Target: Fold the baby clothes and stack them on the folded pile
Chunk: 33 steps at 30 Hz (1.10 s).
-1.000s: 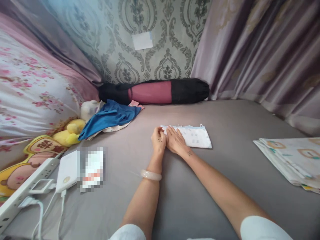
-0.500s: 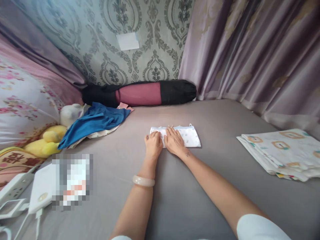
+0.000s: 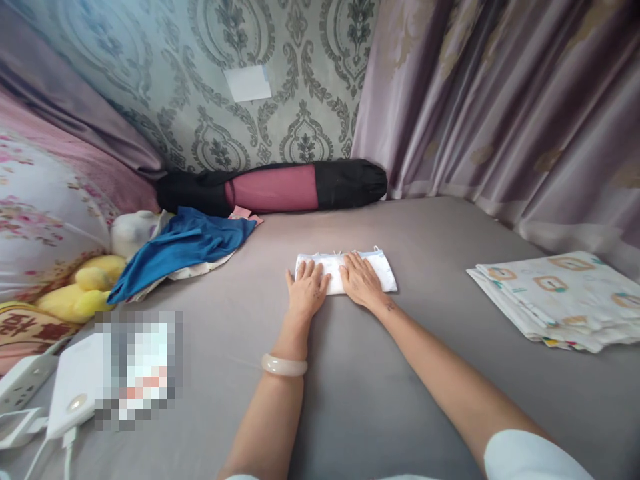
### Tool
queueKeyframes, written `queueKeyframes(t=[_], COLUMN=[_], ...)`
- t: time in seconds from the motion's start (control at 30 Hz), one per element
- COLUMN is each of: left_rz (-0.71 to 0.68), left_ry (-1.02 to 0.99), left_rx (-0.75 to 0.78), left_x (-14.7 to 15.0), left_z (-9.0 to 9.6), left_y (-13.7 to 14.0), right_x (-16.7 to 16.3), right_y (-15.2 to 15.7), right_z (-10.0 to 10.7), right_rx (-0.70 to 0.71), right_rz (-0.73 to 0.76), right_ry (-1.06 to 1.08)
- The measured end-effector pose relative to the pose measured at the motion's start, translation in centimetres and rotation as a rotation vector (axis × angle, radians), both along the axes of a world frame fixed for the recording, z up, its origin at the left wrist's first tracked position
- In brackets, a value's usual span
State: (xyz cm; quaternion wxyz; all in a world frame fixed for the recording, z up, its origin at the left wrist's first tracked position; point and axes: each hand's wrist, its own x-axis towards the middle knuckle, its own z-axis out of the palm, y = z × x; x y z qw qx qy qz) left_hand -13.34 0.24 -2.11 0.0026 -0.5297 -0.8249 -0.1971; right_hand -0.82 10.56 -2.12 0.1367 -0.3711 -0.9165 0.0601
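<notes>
A white cloth (image 3: 335, 270) with a faint print and thin ties along its far edge lies folded into a flat rectangle on the grey bed sheet (image 3: 360, 373). My left hand (image 3: 309, 287) rests flat on its left end, fingers spread. Over the right half lies my right hand (image 3: 362, 280), also flat with fingers apart. Both palms cover part of the cloth, and neither hand grips it. The cloth's right corner shows beyond my right hand.
To the right sits a stack of folded printed cloths (image 3: 560, 293). On the left are a blue cloth (image 3: 185, 243), a yellow plush toy (image 3: 83, 290), a white power bank (image 3: 77, 383) with cables and a power strip (image 3: 25, 380). A black and pink roll (image 3: 273, 189) lies along the wall.
My right hand has slid right along the cloth, away from my left hand. The fingers of my left hand have spread out flat. The view has shifted slightly.
</notes>
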Motion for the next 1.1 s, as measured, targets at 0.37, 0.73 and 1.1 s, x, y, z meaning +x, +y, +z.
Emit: queueKeyframes(t=[0.37,0.73,1.1], left_rz=[-0.006,-0.003,0.001], left_ry=[-0.013,-0.029,-0.037], left_rx=[-0.073,-0.089,-0.084], left_x=[0.1,0.0,0.1], left_z=[0.7,0.6,0.8], left_y=[-0.2,-0.1,-0.1], right_x=[0.6,2.3,3.1], right_y=[0.6,1.3,1.9], right_z=[0.5,0.3,0.6], right_rx=[-0.123,-0.044,0.008], right_rz=[0.042,0.009,-0.014], right_ry=[-0.034,-0.125,-0.129])
